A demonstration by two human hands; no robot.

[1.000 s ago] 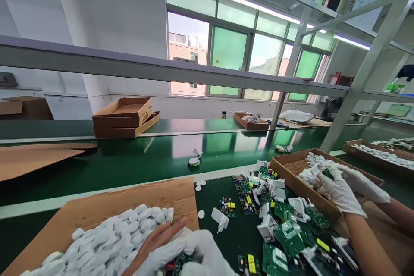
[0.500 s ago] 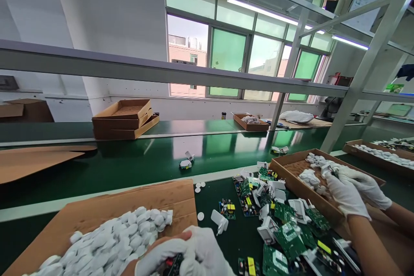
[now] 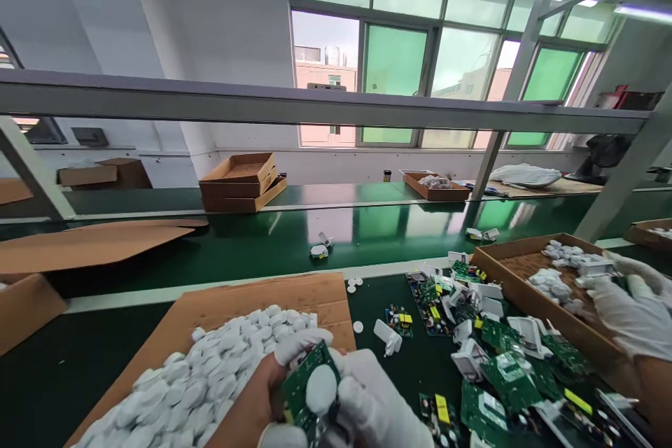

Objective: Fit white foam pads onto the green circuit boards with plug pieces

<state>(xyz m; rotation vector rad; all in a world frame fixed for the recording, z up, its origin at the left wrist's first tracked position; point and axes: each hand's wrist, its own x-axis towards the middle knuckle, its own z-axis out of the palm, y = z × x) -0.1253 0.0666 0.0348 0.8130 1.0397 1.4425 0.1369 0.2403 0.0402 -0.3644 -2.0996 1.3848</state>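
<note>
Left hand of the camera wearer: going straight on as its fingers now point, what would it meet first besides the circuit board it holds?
The left hand would probably meet the gloved right hand, across the circuit board; depth is unclear.

brt window (image 3: 396, 59) lt, bench (image 3: 381, 222) glare

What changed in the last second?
Camera swung left. Between left hand and right hand, a green board with a white disc now shows clearly; mostly hidden before. The small assembly moved left along the belt. White pile, loose boards: unmoved.
</note>
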